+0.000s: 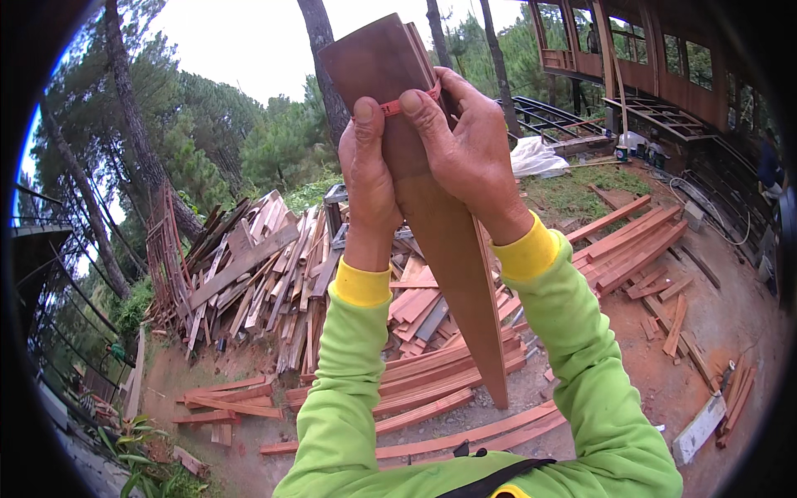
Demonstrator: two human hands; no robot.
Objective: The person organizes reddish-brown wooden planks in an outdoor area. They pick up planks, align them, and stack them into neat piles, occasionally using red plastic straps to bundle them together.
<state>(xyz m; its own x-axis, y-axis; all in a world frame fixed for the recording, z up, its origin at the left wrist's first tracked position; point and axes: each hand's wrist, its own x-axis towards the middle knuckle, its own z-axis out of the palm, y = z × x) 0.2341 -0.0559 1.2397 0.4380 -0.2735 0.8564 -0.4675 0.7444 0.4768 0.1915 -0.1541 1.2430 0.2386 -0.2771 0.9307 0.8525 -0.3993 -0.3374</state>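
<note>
I grip the brown boards near their upper end, left hand and right hand both at the red band, neither nearer. Their long axis slants down and slightly right.

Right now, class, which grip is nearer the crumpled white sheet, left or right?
Right: the right grip holds the wooden plank's right side, with the crumpled white sheet to its right; the left grip, on the plank's left side, is farther.

Soft daylight, glaring white sky
</note>
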